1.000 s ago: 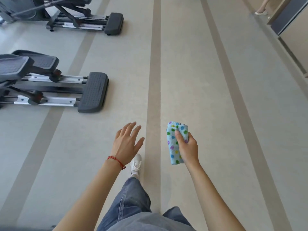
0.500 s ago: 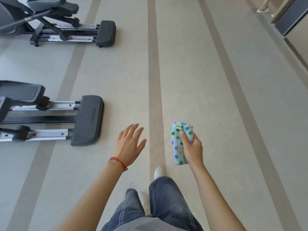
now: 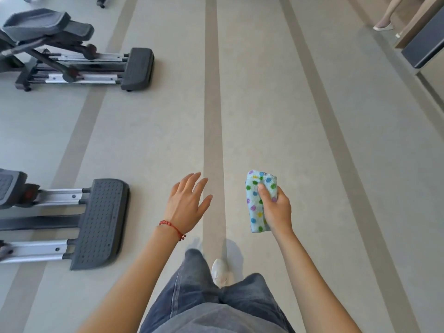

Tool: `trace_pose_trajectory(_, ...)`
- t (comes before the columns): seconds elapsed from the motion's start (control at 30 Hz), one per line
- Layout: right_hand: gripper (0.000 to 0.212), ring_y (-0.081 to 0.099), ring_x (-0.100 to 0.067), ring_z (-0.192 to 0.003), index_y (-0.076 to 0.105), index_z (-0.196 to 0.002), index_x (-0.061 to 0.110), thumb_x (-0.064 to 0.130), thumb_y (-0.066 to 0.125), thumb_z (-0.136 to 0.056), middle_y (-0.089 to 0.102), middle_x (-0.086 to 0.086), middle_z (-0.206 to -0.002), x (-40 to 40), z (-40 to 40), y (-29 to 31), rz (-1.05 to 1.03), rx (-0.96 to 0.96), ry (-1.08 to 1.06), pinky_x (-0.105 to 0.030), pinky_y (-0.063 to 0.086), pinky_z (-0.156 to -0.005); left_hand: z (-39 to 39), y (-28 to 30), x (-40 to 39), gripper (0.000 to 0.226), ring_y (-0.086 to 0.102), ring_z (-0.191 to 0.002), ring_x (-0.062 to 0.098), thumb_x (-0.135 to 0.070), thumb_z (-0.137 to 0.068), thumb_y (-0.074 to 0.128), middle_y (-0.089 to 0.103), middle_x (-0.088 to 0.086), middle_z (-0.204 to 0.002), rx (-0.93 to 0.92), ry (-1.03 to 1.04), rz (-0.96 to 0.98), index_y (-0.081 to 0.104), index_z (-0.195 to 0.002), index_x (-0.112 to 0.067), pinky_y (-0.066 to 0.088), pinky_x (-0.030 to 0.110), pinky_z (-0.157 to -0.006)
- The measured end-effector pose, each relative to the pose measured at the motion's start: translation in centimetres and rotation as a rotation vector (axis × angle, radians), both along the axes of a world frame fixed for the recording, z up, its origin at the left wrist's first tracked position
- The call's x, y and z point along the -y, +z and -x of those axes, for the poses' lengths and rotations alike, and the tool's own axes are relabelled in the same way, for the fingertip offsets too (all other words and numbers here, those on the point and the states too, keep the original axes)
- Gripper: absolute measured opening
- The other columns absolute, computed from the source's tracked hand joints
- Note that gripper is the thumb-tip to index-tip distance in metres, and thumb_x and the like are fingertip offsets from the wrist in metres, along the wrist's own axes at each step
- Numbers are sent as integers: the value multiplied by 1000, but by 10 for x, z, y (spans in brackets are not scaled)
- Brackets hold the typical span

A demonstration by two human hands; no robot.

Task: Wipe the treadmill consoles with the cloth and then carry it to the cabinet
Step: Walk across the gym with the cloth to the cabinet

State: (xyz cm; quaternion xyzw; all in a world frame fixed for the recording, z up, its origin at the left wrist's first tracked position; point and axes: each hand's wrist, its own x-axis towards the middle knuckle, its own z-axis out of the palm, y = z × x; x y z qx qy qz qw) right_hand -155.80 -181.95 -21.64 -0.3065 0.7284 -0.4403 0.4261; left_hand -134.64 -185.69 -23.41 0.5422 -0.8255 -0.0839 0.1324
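- Cloth (image 3: 259,200), pale blue with coloured dots and folded into a long pad, sits in the right hand (image 3: 276,207); that grip is closed around it, thumb pressed across the front, the lower end hanging free below the palm.
- Left hand (image 3: 187,203) is spread, fingers apart, holding nothing, palm down over the floor (image 3: 288,116).
- Judging by the raised shoe (image 3: 219,271) and the striped floor ahead, this looks like the carrying leg of the task; no treadmill console shows in view.
- Wooden unit with a dark panel (image 3: 422,44) at the far right may be the cabinet, though that cannot be told for certain.
- Risk: the near exercise machine's rear foot plate (image 3: 101,222) lies just beside the walking line on the left; drifting that way could catch a foot.
- Risk: the loose lower end could unfold and slip out if the thumb relaxes.
- Risk: another person's feet (image 3: 384,26) stand near the wooden unit, so the approach could be crowded.
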Motion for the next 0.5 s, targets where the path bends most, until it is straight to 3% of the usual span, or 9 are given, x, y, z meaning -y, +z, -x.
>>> trace_pose_trajectory(0.17,20,61,-3,-72,59,-95,18,36,56,-88,63,9,-81,98,29,-5,-11,7,-14,-5,43,-47,30,-3,101,51,56,-109,36,-42,-89,35,60,17,-120,5,-21,4,60,-115,-6,48,48,-85)
trace_pose_trajectory(0.37,20,63,-7,-75,61,-95,18,37,57,-88,65,6,-84,240,64,-16,-4,14,-57,-18,46,-58,65,-15,253,51,57,-109,35,-41,-88,36,60,17,-120,-5,-38,14,61,-115,-6,48,47,-85)
trace_pose_trajectory(0.5,20,64,-9,-75,61,-94,19,37,57,-87,65,5,-83,338,87,-12,-8,18,-89,-20,47,-59,91,-9,361,51,57,-109,35,-41,-88,36,60,17,-119,-6,-73,11,62,-114,-6,48,47,-85)
